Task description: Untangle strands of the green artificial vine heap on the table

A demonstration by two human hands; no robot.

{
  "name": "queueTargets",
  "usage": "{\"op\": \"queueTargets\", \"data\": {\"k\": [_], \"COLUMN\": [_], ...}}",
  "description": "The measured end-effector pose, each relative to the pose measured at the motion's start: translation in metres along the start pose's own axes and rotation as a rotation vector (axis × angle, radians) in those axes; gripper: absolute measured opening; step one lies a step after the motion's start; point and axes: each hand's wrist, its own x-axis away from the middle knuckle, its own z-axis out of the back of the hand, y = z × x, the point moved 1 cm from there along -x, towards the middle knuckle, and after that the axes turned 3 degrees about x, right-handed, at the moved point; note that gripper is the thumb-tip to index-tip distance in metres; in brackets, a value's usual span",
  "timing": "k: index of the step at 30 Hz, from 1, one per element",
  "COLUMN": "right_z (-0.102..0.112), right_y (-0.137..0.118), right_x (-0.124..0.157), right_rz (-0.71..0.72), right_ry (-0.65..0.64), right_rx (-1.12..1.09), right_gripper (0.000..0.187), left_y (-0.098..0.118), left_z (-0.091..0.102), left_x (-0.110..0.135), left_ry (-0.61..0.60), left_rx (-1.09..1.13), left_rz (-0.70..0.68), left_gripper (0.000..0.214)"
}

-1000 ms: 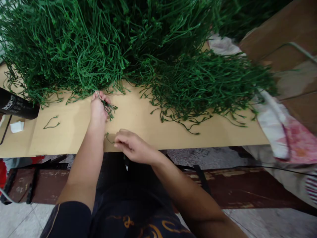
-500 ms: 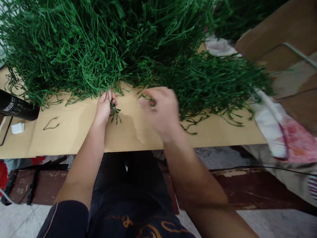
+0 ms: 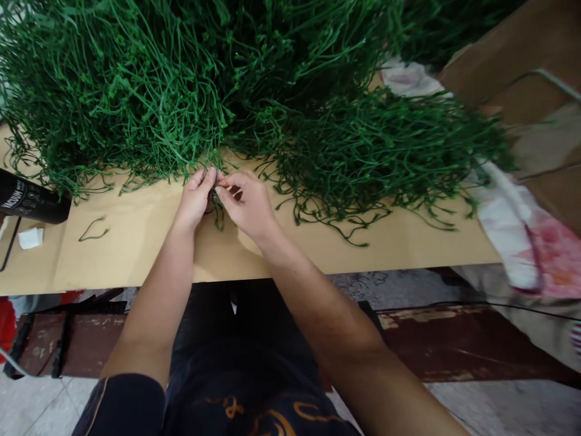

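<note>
My left hand (image 3: 196,197) is closed around a small bunch of green artificial plant stems (image 3: 218,217), whose ends hang below the fingers. Against it, my right hand (image 3: 247,203) pinches at the same stems with thumb and forefinger. The fingertips of both hands meet, and the exact point of grip is partly hidden. Just beyond the hands rises a large heap of green stems (image 3: 149,91). A lower, flatter pile of similar stems (image 3: 385,151) lies to the right. One loose forked stem (image 3: 94,229) rests alone on the left of the tan tabletop (image 3: 136,260).
A black vacuum bottle (image 3: 31,197) lies tilted at the left edge, near a folded white paper (image 3: 31,238). On the right are a cardboard box (image 3: 540,79) and a pink-and-white cloth (image 3: 549,248). A dark red bench (image 3: 436,345) stands below the table's front edge.
My right hand has moved left from beside the right-hand pile to the bunch in my left hand, and its fingers have closed there. My left hand keeps its hold, almost in place.
</note>
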Motion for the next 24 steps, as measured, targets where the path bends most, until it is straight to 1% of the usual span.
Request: {"op": "queueTargets", "data": {"k": [3,5,7,10,12,14,17,20,22,24], "right_z": [-0.003,-0.005,-0.005,-0.004,-0.001,0.002,0.007,0.01,0.009,0.008], "right_y": [0.004,0.006,0.007,0.005,0.005,0.006,0.008,0.002,-0.007,-0.02], "right_x": [0.0,-0.001,-0.001,0.001,0.001,0.001,0.0,0.005,0.015,0.029], "right_rz": [-0.035,-0.045,-0.034,0.014,0.056,0.085,0.069,0.027,0.027,0.065], "right_ry": [0.013,0.019,0.031,0.027,0.021,0.039,0.118,0.165,0.171,0.178], "right_rx": [-0.147,-0.198,-0.177,-0.067,0.008,0.031,-0.06,-0.186,-0.227,-0.235], "right_gripper": [0.004,0.007,0.011,0.019,0.019,0.018,0.018,0.027,0.033,0.035], "left_y": [-0.001,-0.001,0.0,0.001,0.002,0.002,0.0,-0.002,-0.003,-0.004], "left_z": [0.001,0.0,-0.002,-0.005,-0.004,-0.003,-0.002,-0.002,-0.002,0.0], "left_x": [-0.001,0.0,0.001,0.003,0.003,0.003,0.002,0.0,-0.003,-0.007], "left_ry": [0.012,0.011,0.008,0.008,-0.014,-0.046,-0.057,-0.06,-0.007,0.129], "left_rx": [0.028,0.015,-0.005,-0.009,-0.014,-0.032,-0.049,-0.055,-0.069,-0.05], "left_rz": [-0.025,-0.037,-0.029,-0.01,-0.021,-0.035,-0.037,-0.037,-0.061,-0.091], "left_gripper": [0.024,0.025,0.024,0.019,0.017,0.018,0.021,0.022,0.022,0.025]}}
